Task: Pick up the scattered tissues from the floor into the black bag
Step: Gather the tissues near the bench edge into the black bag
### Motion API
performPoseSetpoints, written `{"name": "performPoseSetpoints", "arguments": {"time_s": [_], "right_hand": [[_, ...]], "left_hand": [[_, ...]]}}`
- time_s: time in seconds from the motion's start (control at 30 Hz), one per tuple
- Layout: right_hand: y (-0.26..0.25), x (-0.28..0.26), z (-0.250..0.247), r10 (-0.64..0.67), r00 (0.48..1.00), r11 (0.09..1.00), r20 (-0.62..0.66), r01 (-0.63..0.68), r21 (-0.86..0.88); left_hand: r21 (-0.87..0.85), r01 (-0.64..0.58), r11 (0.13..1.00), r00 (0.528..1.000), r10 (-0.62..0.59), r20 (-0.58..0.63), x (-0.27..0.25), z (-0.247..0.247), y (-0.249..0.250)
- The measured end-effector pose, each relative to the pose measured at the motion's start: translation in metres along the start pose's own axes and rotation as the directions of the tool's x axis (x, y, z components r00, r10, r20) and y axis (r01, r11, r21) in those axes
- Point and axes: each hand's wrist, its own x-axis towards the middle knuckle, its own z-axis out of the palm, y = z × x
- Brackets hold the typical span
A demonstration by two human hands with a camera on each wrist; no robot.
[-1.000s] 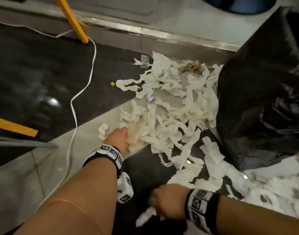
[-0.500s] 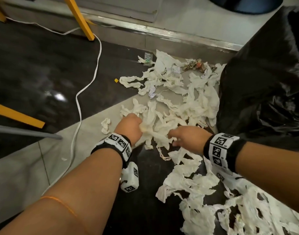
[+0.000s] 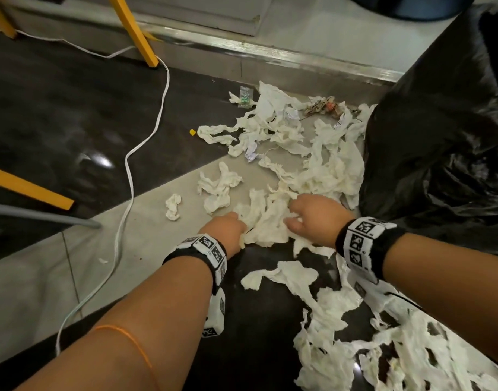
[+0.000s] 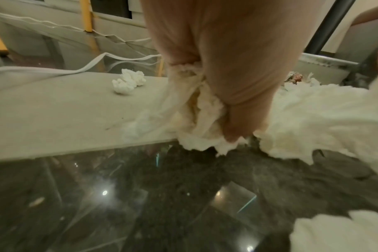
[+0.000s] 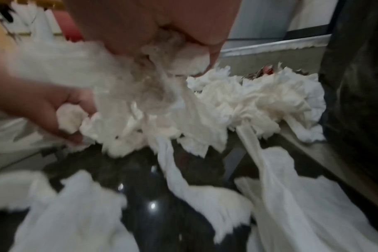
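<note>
White torn tissues point(image 3: 321, 165) lie scattered over the floor, in a far heap, near both hands and at the bottom right point(image 3: 397, 354). My left hand point(image 3: 228, 230) grips a bunch of tissue point(image 4: 201, 122), fingers curled round it. My right hand point(image 3: 312, 218) grips the same wad point(image 3: 267, 221) from the right; in the right wrist view its fingers point(image 5: 205, 42) close on tissue point(image 5: 179, 51). The black bag point(image 3: 445, 131) stands just right of the right hand, crumpled and glossy.
A white cable point(image 3: 129, 170) snakes across the dark floor on the left. Yellow legs point(image 3: 132, 29) and a yellow bar point(image 3: 27, 187) stand at left. A metal threshold point(image 3: 270, 52) runs along the back. Coloured litter point(image 3: 326, 105) lies among the far tissues.
My right hand moved up from the near floor to the wad beside the left hand. Both hands have gathered the tissues between them into a bunch.
</note>
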Motion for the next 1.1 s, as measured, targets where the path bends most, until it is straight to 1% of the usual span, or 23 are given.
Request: {"name": "performPoseSetpoints", "arguments": {"time_s": [0.1,0.2,0.27,0.3,0.37,0.43,0.5,0.57,0.6,0.67,0.7,0.73,0.77,0.8,0.83,0.9,0.97,1.1], "right_hand": [[0.002,0.006,-0.014,0.053,0.992,0.99,-0.114,-0.037,0.137],[0.0,0.016,-0.019,0.094,0.974,0.969,-0.205,-0.043,0.242],[-0.003,0.022,-0.021,0.147,0.965,0.956,-0.217,-0.082,0.282],[-0.005,0.024,-0.022,0.162,0.964,0.953,-0.213,-0.097,0.286],[-0.009,0.025,-0.023,0.171,0.966,0.951,-0.194,-0.111,0.288],[-0.013,0.024,-0.023,0.194,0.971,0.948,-0.141,-0.148,0.283],[-0.013,0.021,-0.019,0.196,0.979,0.958,-0.049,-0.181,0.221],[-0.014,0.018,-0.008,0.157,0.987,0.976,0.034,-0.161,0.145],[-0.014,0.018,0.0,0.116,0.991,0.988,0.061,-0.122,0.099],[-0.014,0.017,0.016,-0.028,0.991,0.999,0.131,0.032,-0.03],[-0.016,0.016,0.023,-0.102,0.975,0.987,0.198,0.123,-0.1],[-0.017,0.015,0.031,-0.147,0.95,0.966,0.276,0.198,-0.164],[-0.019,0.015,0.035,-0.163,0.925,0.943,0.343,0.248,-0.222],[-0.02,0.015,0.038,-0.166,0.91,0.921,0.38,0.28,-0.269],[-0.021,0.015,0.04,-0.166,0.908,0.907,0.385,0.294,-0.302],[-0.023,0.015,0.038,-0.161,0.927,0.903,0.338,0.277,-0.328],[-0.023,0.016,0.03,-0.157,0.953,0.92,0.257,0.236,-0.312],[-0.024,0.017,0.011,-0.11,0.99,0.972,0.085,0.125,-0.199]], "left_hand": [[-0.005,-0.005,1.0,0.998,0.005,-0.06,-0.003,-0.011,0.004],[-0.123,-0.01,0.992,0.987,-0.01,-0.158,-0.007,-0.016,0.003],[-0.221,-0.024,0.975,0.983,-0.017,-0.183,-0.008,-0.014,0.0],[-0.235,-0.022,0.972,0.985,-0.019,-0.17,-0.008,-0.012,-0.002],[-0.183,0.004,0.983,0.991,-0.028,-0.133,-0.007,-0.009,-0.004],[-0.123,0.033,0.992,0.989,-0.05,-0.139,-0.007,-0.007,-0.006],[-0.095,0.052,0.994,0.986,-0.066,-0.155,-0.008,-0.007,-0.008],[-0.062,0.064,0.996,0.984,-0.073,-0.163,-0.009,-0.008,-0.01],[-0.057,0.069,0.996,0.982,-0.077,-0.17,-0.01,-0.008,-0.011],[-0.074,0.081,0.994,0.978,-0.093,-0.187,-0.009,-0.009,-0.015],[-0.091,0.088,0.992,0.975,-0.105,-0.196,-0.009,-0.01,-0.017],[-0.111,0.099,0.989,0.972,-0.12,-0.2,-0.01,-0.011,-0.019],[-0.133,0.113,0.985,0.969,-0.139,-0.206,-0.01,-0.011,-0.022],[-0.155,0.126,0.98,0.963,-0.158,-0.217,-0.01,-0.011,-0.026],[-0.178,0.129,0.975,0.957,-0.169,-0.235,-0.01,-0.01,-0.03],[-0.236,0.114,0.965,0.937,-0.183,-0.296,-0.01,-0.006,-0.036],[-0.27,0.116,0.956,0.92,-0.206,-0.334,-0.01,-0.003,-0.041],[-0.182,0.165,0.969,0.936,-0.212,-0.282,-0.006,-0.001,-0.048]]}}
